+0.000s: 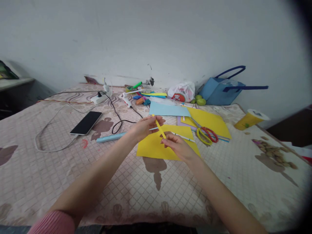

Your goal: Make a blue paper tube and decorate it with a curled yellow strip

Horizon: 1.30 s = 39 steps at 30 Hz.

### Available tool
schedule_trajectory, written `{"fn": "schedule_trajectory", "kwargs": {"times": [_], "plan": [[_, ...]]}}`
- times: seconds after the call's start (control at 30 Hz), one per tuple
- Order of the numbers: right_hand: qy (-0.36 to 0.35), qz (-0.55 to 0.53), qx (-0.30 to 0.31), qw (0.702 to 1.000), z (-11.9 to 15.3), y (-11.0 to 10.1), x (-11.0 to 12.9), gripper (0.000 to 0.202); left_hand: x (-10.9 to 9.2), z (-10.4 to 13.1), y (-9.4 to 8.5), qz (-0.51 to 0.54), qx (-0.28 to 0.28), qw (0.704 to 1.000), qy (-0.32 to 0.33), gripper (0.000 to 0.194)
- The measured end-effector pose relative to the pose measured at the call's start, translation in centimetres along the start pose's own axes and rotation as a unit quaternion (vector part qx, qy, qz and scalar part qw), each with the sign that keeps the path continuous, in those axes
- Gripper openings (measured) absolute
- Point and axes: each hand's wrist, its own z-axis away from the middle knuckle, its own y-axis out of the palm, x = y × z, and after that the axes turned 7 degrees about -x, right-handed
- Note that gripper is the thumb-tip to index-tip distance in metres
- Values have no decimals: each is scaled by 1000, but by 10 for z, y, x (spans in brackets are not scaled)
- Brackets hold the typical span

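Between my two hands is a narrow yellow paper strip (160,127), slanting from upper left to lower right. My left hand (148,127) grips its upper part, fingers closed round it. Near the lower end, my right hand (174,143) pinches the strip. Under both hands lies a yellow paper sheet (153,148), partly hidden by them. A thin white stick (186,138) rests on that sheet, to the right. Left of my left hand is a long light-blue folded strip (109,137). Scissors (204,136) with yellow and red handles lie to the right.
Behind are a light-blue sheet (168,109), more yellow paper (212,122), a glue gun (125,100) and a plastic bag (181,92). A phone (86,123) and power strip (99,98) with cables lie left. A blue bag (220,91) and yellow container (248,120) stand right.
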Motion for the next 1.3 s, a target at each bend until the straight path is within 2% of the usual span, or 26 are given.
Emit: {"fn": "schedule_trajectory", "kwargs": {"times": [0.07, 0.17, 0.3, 0.37, 0.5, 0.6, 0.67, 0.73, 0.87, 0.93, 1.0, 1.07, 1.13, 1.3], "plan": [[9, 4, 3, 1000, 2, 0, 0, 19, -1, 1, 0, 4, -8, 1000, 1, 15], [43, -3, 42, 998, 8, 1, 2, 20, -5, 0, -2, 13, -21, 1000, 2, 15], [95, -8, 114, 989, 23, 3, 6, 24, -14, -5, -9, 28, -37, 999, 5, 17], [116, 1, 175, 978, 32, 3, 8, 28, -19, -7, -14, 39, -49, 998, 5, 17], [91, 55, 324, 940, 43, -3, 18, 33, -29, -8, -25, 60, -64, 996, 4, 14], [55, 105, 362, 924, 42, -11, 26, 34, -33, -6, -30, 68, -61, 996, 0, 15], [51, 108, 340, 933, 37, -16, 29, 33, -33, -5, -32, 69, -45, 997, -4, 15], [53, 101, 291, 950, 29, -21, 29, 30, -32, -4, -32, 61, -19, 998, -16, 15], [22, 79, 137, 987, 5, -24, 25, 25, -26, 0, -33, 7, 21, 999, -36, 19], [-12, 80, 61, 995, -8, -23, 24, 24, -23, 3, -34, -27, 45, 998, -43, 20], [-37, 91, 11, 995, -21, -21, 23, 22, -22, 8, -35, -56, 74, 994, -59, 20], [-49, 104, -12, 993, -32, -18, 22, 24, -23, 13, -36, -80, 97, 989, -77, 21], [-52, 116, -8, 992, -41, -13, 19, 28, -26, 17, -37, -96, 110, 986, -86, 22], [-38, 152, 66, 985, -54, 7, 9, 38, -32, 24, -39, -109, 128, 983, -79, 23]]}}
